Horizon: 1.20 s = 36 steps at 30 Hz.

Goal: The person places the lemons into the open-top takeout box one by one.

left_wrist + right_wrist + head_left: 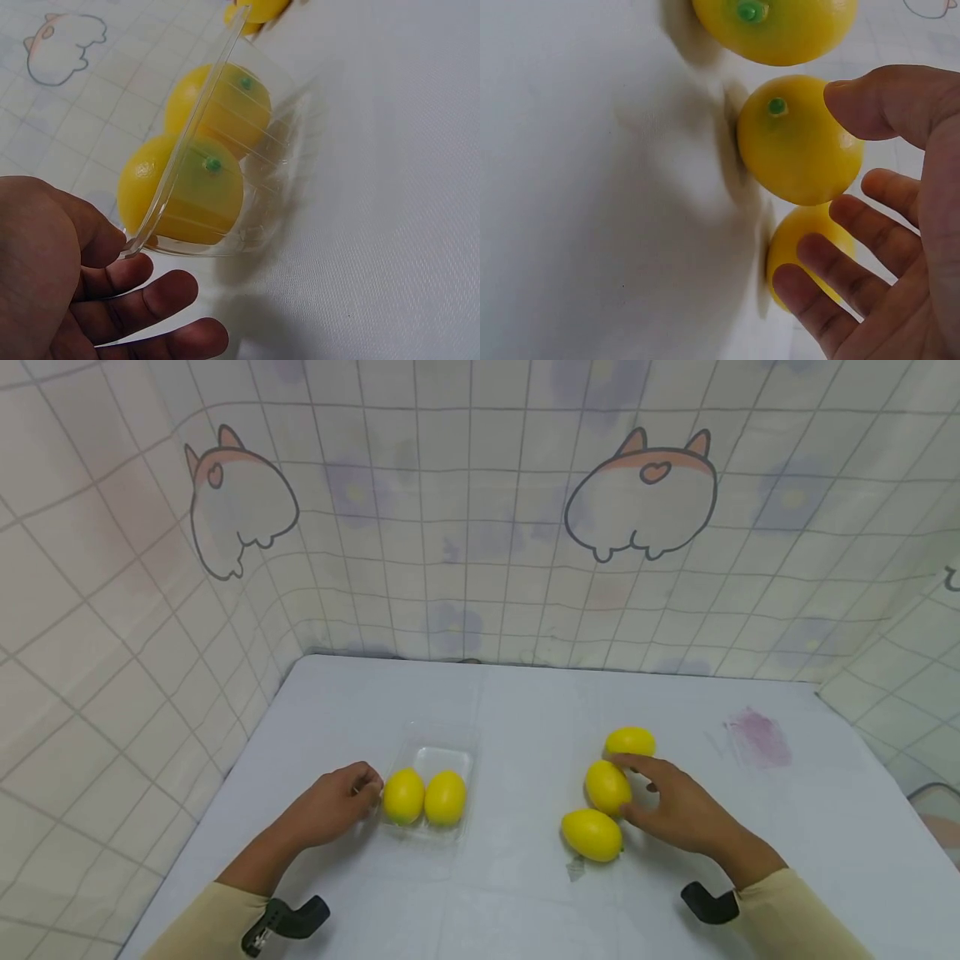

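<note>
My left hand (341,803) pinches the rim of a clear plastic container (255,191) between thumb and forefinger, the other fingers loosely bent below it. Two yellow lemons, a left one (403,796) and a right one (446,798), sit side by side in the container's near half. Over on the right, my right hand (671,806) reaches around a middle lemon (795,142), its thumb at one side and its fingers spread toward the other. A far lemon (630,741) and a near lemon (592,835) lie close to that one, forming a short row.
A white-covered table (517,910) carries everything. A pinkish stain (759,737) marks its right side, and a small grey patch (575,868) shows by the near lemon. Behind hangs a tile-patterned curtain (465,527). A dark cable (933,789) runs beyond the right edge.
</note>
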Each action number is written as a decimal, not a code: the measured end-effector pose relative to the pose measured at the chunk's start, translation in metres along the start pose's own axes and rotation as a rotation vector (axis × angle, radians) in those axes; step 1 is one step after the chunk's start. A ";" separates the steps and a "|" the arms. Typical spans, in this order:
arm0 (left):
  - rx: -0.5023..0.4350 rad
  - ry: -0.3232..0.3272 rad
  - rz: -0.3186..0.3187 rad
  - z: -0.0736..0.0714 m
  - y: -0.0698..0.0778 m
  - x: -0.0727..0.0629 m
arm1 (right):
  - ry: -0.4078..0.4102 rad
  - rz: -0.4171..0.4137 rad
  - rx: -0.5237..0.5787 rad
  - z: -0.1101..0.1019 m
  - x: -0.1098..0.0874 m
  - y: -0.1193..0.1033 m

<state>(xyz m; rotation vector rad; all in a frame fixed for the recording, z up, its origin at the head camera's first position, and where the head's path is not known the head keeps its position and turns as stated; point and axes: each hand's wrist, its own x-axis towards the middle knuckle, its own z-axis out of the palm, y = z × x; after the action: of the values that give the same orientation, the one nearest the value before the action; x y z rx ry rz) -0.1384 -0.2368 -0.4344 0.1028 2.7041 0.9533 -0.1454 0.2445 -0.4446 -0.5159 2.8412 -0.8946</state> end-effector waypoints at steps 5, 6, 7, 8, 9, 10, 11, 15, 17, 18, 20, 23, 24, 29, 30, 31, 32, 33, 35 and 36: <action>-0.001 0.000 0.002 0.000 0.001 -0.001 | -0.012 -0.007 0.005 0.003 0.004 0.005; 0.000 0.001 0.002 0.000 0.001 -0.001 | -0.013 -0.006 0.004 0.003 0.005 0.006; 0.000 0.000 0.002 0.000 0.001 -0.001 | -0.015 -0.006 0.002 0.003 0.006 0.007; 0.000 -0.001 0.001 0.001 0.001 -0.001 | -0.017 -0.005 0.003 0.004 0.007 0.007; -0.002 -0.001 -0.001 0.001 0.001 -0.001 | -0.018 -0.004 0.005 0.004 0.007 0.007; -0.004 -0.002 -0.003 0.001 0.001 -0.001 | -0.020 -0.002 0.007 0.004 0.008 0.007; -0.007 -0.002 -0.005 0.001 0.001 0.000 | -0.023 -0.001 0.010 0.004 0.009 0.007; -0.013 -0.004 -0.011 0.001 0.000 0.001 | -0.039 0.011 0.014 0.005 0.011 0.006; -0.011 -0.002 -0.012 0.001 -0.001 0.001 | -0.049 0.020 0.010 0.005 0.012 0.005; -0.012 -0.002 -0.012 0.002 -0.001 0.001 | -0.052 0.025 0.008 0.005 0.012 0.005; -0.009 -0.001 -0.009 0.002 -0.002 0.001 | -0.056 0.030 0.003 0.006 0.013 0.004; -0.008 0.003 -0.009 0.003 -0.003 0.002 | -0.057 0.031 0.004 0.006 0.013 0.002; -0.009 0.004 -0.007 0.003 -0.003 0.002 | -0.055 0.031 0.006 0.006 0.013 0.002; -0.001 0.009 -0.003 0.004 -0.005 0.003 | -0.041 0.023 0.011 0.007 0.013 0.002; 0.000 0.010 -0.004 0.004 -0.005 0.003 | -0.037 0.021 0.008 0.007 0.014 0.002; -0.001 0.010 -0.006 0.004 -0.005 0.003 | -0.034 0.019 0.004 0.007 0.014 0.002; -0.003 0.009 -0.008 0.004 -0.004 0.003 | -0.030 0.018 -0.004 0.008 0.015 0.002; -0.006 0.009 -0.009 0.004 -0.004 0.002 | -0.027 0.018 -0.013 0.008 0.015 0.002; -0.015 0.009 -0.011 0.004 -0.004 0.002 | -0.020 0.017 -0.031 0.008 0.016 0.002; -0.020 0.008 -0.011 0.004 -0.004 0.002 | -0.015 0.017 -0.040 0.007 0.017 0.002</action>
<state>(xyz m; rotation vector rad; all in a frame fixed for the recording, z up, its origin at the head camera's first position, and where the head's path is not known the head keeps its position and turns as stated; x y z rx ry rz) -0.1390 -0.2372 -0.4398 0.0807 2.6989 0.9788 -0.1601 0.2359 -0.4519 -0.5005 2.8507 -0.8289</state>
